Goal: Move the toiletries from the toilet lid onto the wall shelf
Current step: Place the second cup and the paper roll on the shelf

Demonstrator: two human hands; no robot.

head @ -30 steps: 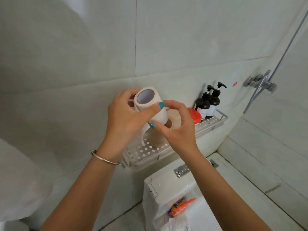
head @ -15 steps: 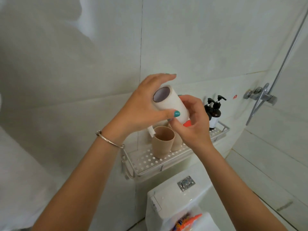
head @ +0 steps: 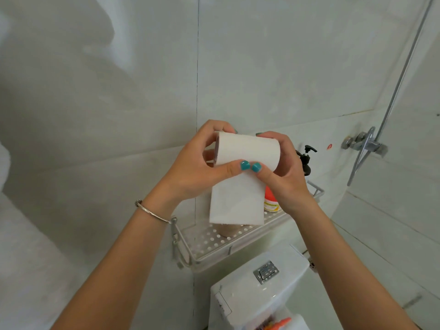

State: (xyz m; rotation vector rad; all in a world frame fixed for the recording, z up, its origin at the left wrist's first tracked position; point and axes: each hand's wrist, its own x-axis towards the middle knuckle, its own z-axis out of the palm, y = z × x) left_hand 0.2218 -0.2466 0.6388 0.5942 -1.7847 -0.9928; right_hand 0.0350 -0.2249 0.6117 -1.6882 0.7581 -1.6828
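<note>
A white toilet paper roll [head: 247, 150] lies sideways between both my hands, above the wall shelf. My left hand [head: 190, 167] grips its left end and my right hand [head: 283, 172] its right end, thumbs touching on the front. A loose sheet [head: 237, 201] hangs down from the roll. The perforated white wall shelf [head: 209, 241] sits below, holding a beige cup [head: 228, 231] mostly hidden by the sheet, a red-capped jar [head: 270, 201] and a black pump bottle [head: 307, 160]. An orange item [head: 278, 323] lies low at the frame's bottom, by the toilet.
The white toilet tank [head: 259, 291] with a chrome flush button [head: 266, 272] stands under the shelf. A chrome shower valve [head: 364, 145] and pipe are mounted on the right wall. Tiled walls surround the spot.
The roll has turned from tilted upright to lying sideways, and a sheet now hangs loose from it. My view has tipped up, so the shelf and toilet sit lower in frame.
</note>
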